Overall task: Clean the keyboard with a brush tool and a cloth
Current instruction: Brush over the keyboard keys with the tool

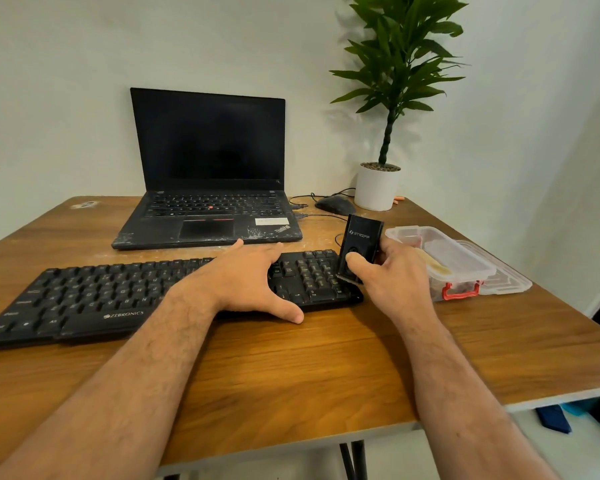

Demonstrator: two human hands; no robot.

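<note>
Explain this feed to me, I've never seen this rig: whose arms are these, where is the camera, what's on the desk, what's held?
No machine here: a person's two bare arms, filmed by one wide-angle camera on their head, looking forward and down. The left hand rests open on the keyboard. The right hand grips a black brush tool at the keyboard's right end. Also on the desk: a laptop, a mouse, a potted plant and a clear box. No cloth clearly shows.

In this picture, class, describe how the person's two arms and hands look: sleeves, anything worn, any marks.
Both forearms are bare up to the frame's edge, with no sleeves in view. The left hand and right hand wear no gloves, rings, watch or bands that show. Dark hair covers both forearms.
</note>
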